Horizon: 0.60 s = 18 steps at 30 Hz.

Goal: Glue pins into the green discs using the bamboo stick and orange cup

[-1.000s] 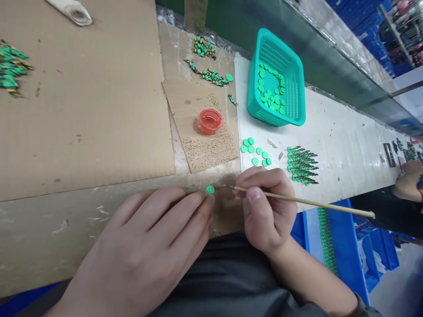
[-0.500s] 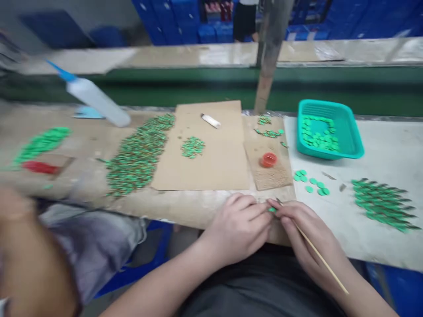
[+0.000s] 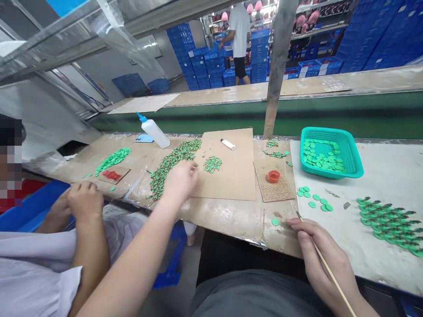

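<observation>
My left hand [image 3: 181, 181] reaches over the edge of the big pile of small green-and-brown pieces [image 3: 165, 165]. Its fingers are curled in, and anything they pinch is hidden. A smaller heap of such pieces [image 3: 212, 164] lies just right of it on the cardboard sheet [image 3: 231, 189]. Near the table's front edge, my right hand [image 3: 325, 246] grips a paintbrush [image 3: 325, 264] with a pale, thin handle, its dark tip pointing up and left. One green disc [image 3: 275, 222] lies flat, left of that hand. Several loose green discs [image 3: 316, 197] lie beyond it.
A red cup [image 3: 273, 176] stands on a brown board. Behind the loose discs is a teal basket [image 3: 357, 165] holding green discs; rows of discs with dark pieces [image 3: 391, 224] lie right. A glue bottle [image 3: 156, 133] leans far left. A co-worker's hands [image 3: 84, 198] are at left.
My left hand has left the green disc beside my right hand and swung left to the pile. The disc now lies on the table. My right hand still holds the paintbrush; the view has tilted up.
</observation>
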Tool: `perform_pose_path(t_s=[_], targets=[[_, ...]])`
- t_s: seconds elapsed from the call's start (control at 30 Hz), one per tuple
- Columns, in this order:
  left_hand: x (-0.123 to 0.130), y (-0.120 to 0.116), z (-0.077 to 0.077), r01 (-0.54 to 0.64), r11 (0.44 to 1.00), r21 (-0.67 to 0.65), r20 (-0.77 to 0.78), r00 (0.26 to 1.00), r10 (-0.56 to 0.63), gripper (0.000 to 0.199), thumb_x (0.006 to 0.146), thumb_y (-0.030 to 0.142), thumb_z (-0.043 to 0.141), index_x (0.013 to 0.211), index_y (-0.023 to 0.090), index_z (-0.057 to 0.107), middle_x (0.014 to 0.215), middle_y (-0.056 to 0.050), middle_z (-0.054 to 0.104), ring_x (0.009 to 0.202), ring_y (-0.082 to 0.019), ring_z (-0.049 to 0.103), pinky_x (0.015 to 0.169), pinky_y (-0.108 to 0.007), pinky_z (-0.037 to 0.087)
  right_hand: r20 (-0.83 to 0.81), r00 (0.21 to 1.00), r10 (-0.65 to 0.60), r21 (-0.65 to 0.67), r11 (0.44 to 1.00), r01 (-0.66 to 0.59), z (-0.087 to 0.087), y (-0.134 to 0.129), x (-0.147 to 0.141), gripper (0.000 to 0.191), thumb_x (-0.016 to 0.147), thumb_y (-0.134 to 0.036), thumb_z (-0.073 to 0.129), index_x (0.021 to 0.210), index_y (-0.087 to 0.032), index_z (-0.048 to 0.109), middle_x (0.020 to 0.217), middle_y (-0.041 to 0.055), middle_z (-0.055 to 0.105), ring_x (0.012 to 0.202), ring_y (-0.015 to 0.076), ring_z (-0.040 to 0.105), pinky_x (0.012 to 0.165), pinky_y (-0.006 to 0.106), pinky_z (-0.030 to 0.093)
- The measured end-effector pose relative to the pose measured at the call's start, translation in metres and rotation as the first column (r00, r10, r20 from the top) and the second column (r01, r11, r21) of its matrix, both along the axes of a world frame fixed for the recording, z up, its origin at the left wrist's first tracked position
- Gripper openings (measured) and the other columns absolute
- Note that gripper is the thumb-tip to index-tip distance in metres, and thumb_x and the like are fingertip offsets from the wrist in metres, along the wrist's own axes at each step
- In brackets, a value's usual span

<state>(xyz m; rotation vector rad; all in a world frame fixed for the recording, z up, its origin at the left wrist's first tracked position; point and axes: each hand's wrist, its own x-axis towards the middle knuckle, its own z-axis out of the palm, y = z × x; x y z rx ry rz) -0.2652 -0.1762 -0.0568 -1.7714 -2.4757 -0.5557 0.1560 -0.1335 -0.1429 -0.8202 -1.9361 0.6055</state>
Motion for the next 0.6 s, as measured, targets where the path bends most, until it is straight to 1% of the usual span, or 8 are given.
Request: perform_pose_path(t_s=[0.1, 0.2, 0.3, 0.4, 0.47, 0.53, 0.57, 0.6], targets=[[-0.054, 0.017, 0.024, -0.177, 0.982, -0.065, -0.007, 0.984, 0.177, 0.048, 0.117, 0.052, 0.083, 0.154, 0.022, 0.075, 0.157, -0.014, 0.077, 0.135, -0.03, 0.079, 0.115, -0.054, 0.072, -0.044, 0.999, 0.01, -0.063, 0.998, -0.012, -0.002, -0.001, 0.001, 0.02, 0.124, -0.028, 0.065, 0.129, -0.032, 0.083, 0.125, 0.0081, 0.094, 0.116, 0.0336, 0.095, 0.101, 0.051, 0.083], [-0.064, 0.019, 0.033, -0.193, 0.977, -0.087, 0.001, 0.981, 0.194, 0.049, 0.116, 0.052, 0.084, 0.154, 0.022, 0.075, 0.156, -0.014, 0.077, 0.134, -0.03, 0.08, 0.114, -0.054, 0.073, -0.08, 0.996, 0.029, -0.106, 0.994, -0.038, -0.001, 0.0, 0.005, 0.019, 0.124, -0.029, 0.065, 0.126, -0.033, 0.084, 0.123, 0.0064, 0.094, 0.114, 0.0314, 0.095, 0.102, 0.047, 0.082], [-0.034, 0.005, 0.034, -0.104, 0.994, -0.021, 0.024, 0.994, 0.104, 0.046, 0.117, 0.056, 0.082, 0.144, 0.018, 0.079, 0.142, -0.011, 0.082, 0.125, -0.028, 0.082, 0.109, -0.051, 0.074, -0.138, 0.99, 0.02, -0.112, 0.993, -0.036, 0.01, 0.0, 0.007, 0.022, 0.123, -0.027, 0.065, 0.122, -0.033, 0.086, 0.116, 0.0049, 0.095, 0.106, 0.0273, 0.096, 0.098, 0.04, 0.081], [0.024, -0.013, 0.038, 0.092, 0.994, 0.061, 0.086, 0.992, -0.097, 0.048, 0.121, 0.064, 0.062, 0.113, 0.024, 0.087, 0.102, -0.001, 0.088, 0.096, -0.021, 0.085, 0.096, -0.037, 0.073, -0.169, 0.983, 0.068, -0.192, 0.976, -0.1, 0.035, 0.0, -0.001, 0.023, 0.121, -0.025, 0.068, 0.118, -0.031, 0.089, 0.104, 0.0031, 0.095, 0.09, 0.0229, 0.094, 0.085, 0.033, 0.079], [0.069, -0.022, 0.044, 0.243, 0.965, 0.095, 0.134, 0.958, -0.254, 0.037, 0.113, 0.061, 0.074, 0.106, 0.028, 0.089, 0.102, -0.001, 0.091, 0.091, -0.02, 0.086, 0.091, -0.033, 0.072, -0.189, 0.974, 0.124, -0.401, 0.896, -0.192, 0.056, 0.002, -0.014, 0.017, 0.116, -0.029, 0.074, 0.111, -0.027, 0.091, 0.105, 0.0053, 0.096, 0.091, 0.0233, 0.094, 0.082, 0.031, 0.077], [0.108, -0.025, 0.053, 0.433, 0.887, 0.162, 0.172, 0.873, -0.457, 0.019, 0.113, 0.043, 0.079, 0.105, 0.03, 0.09, 0.102, 0.0, 0.093, 0.09, -0.019, 0.088, 0.085, -0.028, 0.07, -0.292, 0.938, 0.186, -0.638, 0.692, -0.336, 0.074, 0.006, -0.029, 0.014, 0.112, -0.033, 0.079, 0.11, -0.024, 0.09, 0.096, 0.0044, 0.093, 0.083, 0.0214, 0.09, 0.074, 0.029, 0.073], [0.124, -0.025, 0.057, 0.497, 0.839, 0.22, 0.179, 0.825, -0.536, 0.012, 0.113, 0.035, 0.079, 0.107, 0.031, 0.089, 0.1, 0.001, 0.092, 0.087, -0.016, 0.088, 0.083, -0.025, 0.069, -0.357, 0.914, 0.191, -0.695, 0.6, -0.396, 0.08, 0.008, -0.036, 0.015, 0.109, -0.037, 0.082, 0.11, -0.023, 0.089, 0.094, 0.0042, 0.092, 0.084, 0.0205, 0.088, 0.076, 0.029, 0.072], [0.138, -0.024, 0.06, 0.542, 0.799, 0.259, 0.193, 0.782, -0.593, 0.01, 0.112, 0.028, 0.08, 0.108, 0.032, 0.089, 0.098, 0.003, 0.092, 0.085, -0.015, 0.087, 0.081, -0.023, 0.069, -0.393, 0.899, 0.196, -0.72, 0.542, -0.433, 0.084, 0.009, -0.042, 0.017, 0.106, -0.039, 0.086, 0.106, -0.022, 0.088, 0.091, 0.0032, 0.089, 0.082, 0.019, 0.084, 0.074, 0.028, 0.069]])
